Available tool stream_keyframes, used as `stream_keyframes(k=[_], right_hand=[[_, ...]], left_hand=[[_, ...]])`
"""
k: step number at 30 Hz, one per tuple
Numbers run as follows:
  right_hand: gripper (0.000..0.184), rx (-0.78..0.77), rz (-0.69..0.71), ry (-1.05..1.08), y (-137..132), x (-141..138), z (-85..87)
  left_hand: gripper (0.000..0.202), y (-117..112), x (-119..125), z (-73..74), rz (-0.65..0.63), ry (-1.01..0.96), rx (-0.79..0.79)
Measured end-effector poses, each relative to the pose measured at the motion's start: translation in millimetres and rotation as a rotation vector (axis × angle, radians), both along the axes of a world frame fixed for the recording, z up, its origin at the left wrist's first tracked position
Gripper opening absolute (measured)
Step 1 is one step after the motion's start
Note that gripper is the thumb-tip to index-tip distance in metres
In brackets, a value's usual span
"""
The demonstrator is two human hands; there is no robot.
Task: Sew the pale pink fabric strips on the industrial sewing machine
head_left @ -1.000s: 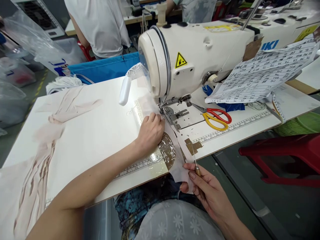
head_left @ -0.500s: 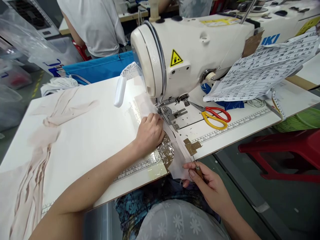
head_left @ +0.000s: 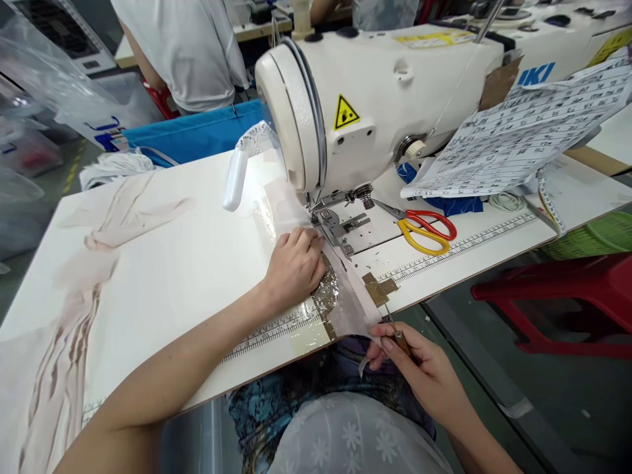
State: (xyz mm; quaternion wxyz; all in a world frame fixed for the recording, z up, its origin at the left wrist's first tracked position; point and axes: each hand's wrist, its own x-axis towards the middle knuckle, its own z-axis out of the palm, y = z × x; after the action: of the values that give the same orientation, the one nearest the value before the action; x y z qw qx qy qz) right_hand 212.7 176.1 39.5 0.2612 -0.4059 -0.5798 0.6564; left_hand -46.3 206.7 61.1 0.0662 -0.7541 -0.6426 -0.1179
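Slightly farther right than half a second ago, our right hand (head_left: 402,352) pinches the pale fabric (head_left: 354,299) at its near end — seemingly to hold it straight — with an awl (head_left: 402,343) tucked in the same grip, perhaps for readiness. Beyond, our left hand (head_left: 296,263) curls over the fabric on the tabletop (head_left: 197,257), likely steadying it at the sewing machine (head_left: 395,99); whether it grips, we cannot tell.

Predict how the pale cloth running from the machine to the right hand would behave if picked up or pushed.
The cloth is probably floppy: similar-looking fabric lies crumpled on the table. It seems light, as it looks thin. Pushed, it might buckle, its near end being pinched in the right hand.
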Motion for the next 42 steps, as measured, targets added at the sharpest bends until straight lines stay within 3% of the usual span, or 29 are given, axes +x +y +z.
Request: stream_keyframes(k=[11, 26, 34, 39, 42], right_hand=[[0.029, 0.049, 0.005, 0.0, 5.7, 0.0, 11.8], [0.024, 0.059, 0.016, -0.07, 2.1, 14.2, 11.9], [0.022, 0.499, 0.05, -0.201, 12.6, 22.0, 27.9], [0.02, 0.638, 0.123, -0.057, 19.4, 9.3, 52.6], [0.02, 0.632, 0.155, 0.022, 18.9, -6.8, 74.0]], left_hand=[[0.034, -2.0, 7.8, -5.1, -0.046, 0.05, 0.057], [0.035, -2.1, 7.6, -5.3, -0.037, -0.002, 0.013], [0.035, 1.8, 3.8, -7.1, 0.01, 0.003, 0.027], [0.032, 8.8, -0.9, -10.2, 0.012, 0.009, 0.056], [0.035, 17.8, -4.5, -8.6, 0.015, 0.084, 0.043]])
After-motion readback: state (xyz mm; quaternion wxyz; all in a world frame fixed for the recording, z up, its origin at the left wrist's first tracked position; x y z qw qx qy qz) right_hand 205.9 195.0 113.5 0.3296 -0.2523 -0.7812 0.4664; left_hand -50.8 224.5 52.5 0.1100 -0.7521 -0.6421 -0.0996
